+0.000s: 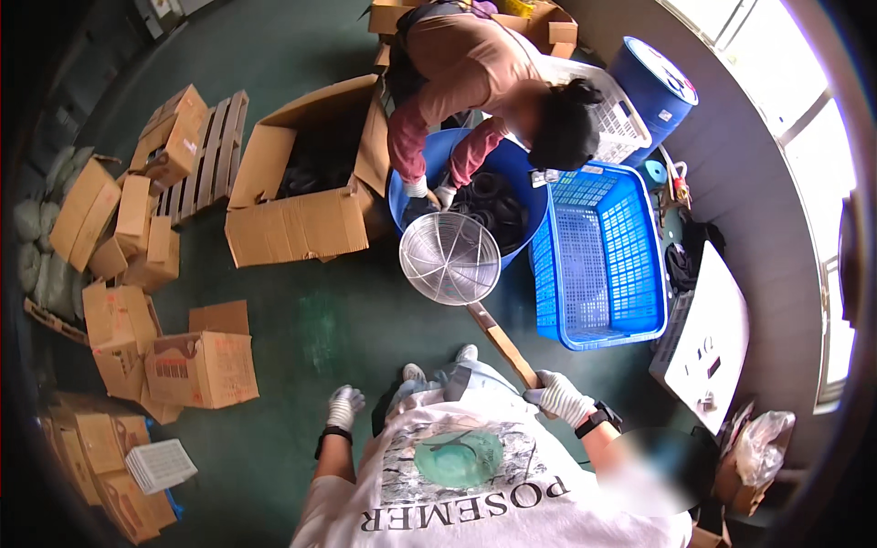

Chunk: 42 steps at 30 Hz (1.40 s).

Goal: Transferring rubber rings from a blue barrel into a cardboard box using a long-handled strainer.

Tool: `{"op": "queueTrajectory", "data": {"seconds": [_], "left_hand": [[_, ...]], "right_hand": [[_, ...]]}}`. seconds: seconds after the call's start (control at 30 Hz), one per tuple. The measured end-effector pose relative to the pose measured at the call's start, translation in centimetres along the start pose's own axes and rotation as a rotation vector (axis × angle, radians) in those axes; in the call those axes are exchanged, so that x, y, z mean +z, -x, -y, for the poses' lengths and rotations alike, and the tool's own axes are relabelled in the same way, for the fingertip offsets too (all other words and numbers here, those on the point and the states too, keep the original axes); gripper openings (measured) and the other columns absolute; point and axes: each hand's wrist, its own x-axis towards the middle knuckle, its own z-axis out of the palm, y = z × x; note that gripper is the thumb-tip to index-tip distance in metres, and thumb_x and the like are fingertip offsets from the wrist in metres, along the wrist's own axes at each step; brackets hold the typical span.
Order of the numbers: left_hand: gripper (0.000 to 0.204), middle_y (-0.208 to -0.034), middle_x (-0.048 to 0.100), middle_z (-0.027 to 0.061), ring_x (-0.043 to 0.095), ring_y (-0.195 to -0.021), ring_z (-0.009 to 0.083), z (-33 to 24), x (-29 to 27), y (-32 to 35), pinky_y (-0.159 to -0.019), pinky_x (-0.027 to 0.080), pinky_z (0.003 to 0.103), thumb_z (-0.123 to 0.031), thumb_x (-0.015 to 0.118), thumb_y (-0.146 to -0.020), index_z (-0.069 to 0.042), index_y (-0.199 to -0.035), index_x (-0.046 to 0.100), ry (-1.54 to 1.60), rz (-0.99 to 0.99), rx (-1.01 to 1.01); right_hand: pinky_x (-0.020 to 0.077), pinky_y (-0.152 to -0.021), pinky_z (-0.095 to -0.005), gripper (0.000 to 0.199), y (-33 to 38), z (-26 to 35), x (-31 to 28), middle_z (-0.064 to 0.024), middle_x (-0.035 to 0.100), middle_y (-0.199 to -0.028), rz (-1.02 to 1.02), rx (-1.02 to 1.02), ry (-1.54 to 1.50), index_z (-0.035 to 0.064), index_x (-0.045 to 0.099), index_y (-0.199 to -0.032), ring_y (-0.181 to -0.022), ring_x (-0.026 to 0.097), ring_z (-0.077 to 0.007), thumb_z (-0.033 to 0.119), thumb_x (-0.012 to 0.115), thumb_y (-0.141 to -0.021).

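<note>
My right hand (pixel 562 399), in a striped white glove, is closed around the wooden handle (pixel 504 347) of a long wire skimmer (pixel 449 259). The skimmer's round mesh bowl overlaps the near rim of a blue tub (pixel 395 203) in this view; I cannot tell whether it touches. Black ring-shaped parts (pixel 498 205) lie in the tub. My left hand (pixel 343 406), gloved too, hangs away from everything with its fingers curled and nothing visible in them. Across the tub a co-worker bends over, both gloved hands (pixel 444 195) inside the rim behind the skimmer.
Right of the tub stands a blue slatted basket (pixel 546 292), with a blue drum (pixel 650 78) and white crate (pixel 585 78) behind. A large open carton (pixel 297 228) with black contents sits to the left. Cartons (pixel 203 367), a pallet (pixel 215 151) and a leaning white panel (pixel 705 342) flank the floor.
</note>
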Motion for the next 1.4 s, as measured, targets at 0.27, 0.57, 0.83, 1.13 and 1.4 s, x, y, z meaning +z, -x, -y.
{"op": "queueTrajectory", "data": {"seconds": [0.27,0.57,0.83,1.13,1.4], "left_hand": [[0.027,-0.096,0.064,0.0105,0.064,-0.082,0.0259,-1.3,0.6,-1.6,-0.068,0.057,0.042,-0.018,0.061,-0.09,-0.01,-0.115,0.056,-0.277,0.045,-0.083],[0.027,-0.094,0.064,0.0111,0.065,-0.083,0.0254,-3.0,-1.6,-1.6,-0.066,0.056,0.039,-0.022,0.06,-0.091,-0.01,-0.114,0.054,-0.378,0.034,-0.105],[0.036,-0.106,0.066,0.0113,0.065,-0.092,0.0235,-3.6,1.6,-0.7,-0.071,0.051,0.036,-0.025,0.06,-0.091,-0.01,-0.123,0.054,-0.44,0.097,-0.032],[0.036,-0.107,0.066,0.0136,0.065,-0.094,0.0269,-3.6,2.1,-0.6,-0.077,0.052,0.039,-0.024,0.059,-0.092,-0.007,-0.123,0.054,-0.409,0.065,-0.045],[0.034,-0.106,0.065,0.0152,0.065,-0.096,0.0274,-3.3,1.6,-0.2,-0.082,0.053,0.04,-0.019,0.06,-0.091,-0.004,-0.12,0.055,-0.471,0.082,-0.014]], "right_hand": [[0.0362,-0.044,-0.0282,0.039,0.3,-0.7,-0.1,-0.0026,0.053,-0.068,-0.013,0.053,-0.219,-0.0011,0.058,-0.107,-0.05,0.048,-0.0118,0.017,0.072,-0.076],[0.0381,-0.046,-0.0295,0.04,0.9,-3.2,-0.2,-0.0015,0.053,-0.071,0.001,0.055,-0.19,0.0006,0.057,-0.11,-0.052,0.049,-0.0122,0.016,0.072,-0.076],[0.0358,-0.044,-0.0295,0.036,0.8,-5.1,1.1,-0.0004,0.05,-0.066,-0.009,0.041,-0.116,0.0017,0.057,-0.108,-0.05,0.046,-0.0112,0.013,0.071,-0.077],[0.0451,-0.05,-0.0318,0.046,2.4,-6.0,-0.7,-0.0055,0.055,-0.071,0.038,0.07,0.02,-0.0009,0.056,-0.115,-0.057,0.055,-0.0162,0.019,0.071,-0.076],[0.0408,-0.047,-0.0326,0.038,1.0,-6.4,-0.4,-0.0037,0.052,-0.068,0.068,0.032,0.052,0.0004,0.054,-0.107,-0.055,0.05,-0.014,0.015,0.073,-0.078]]}}
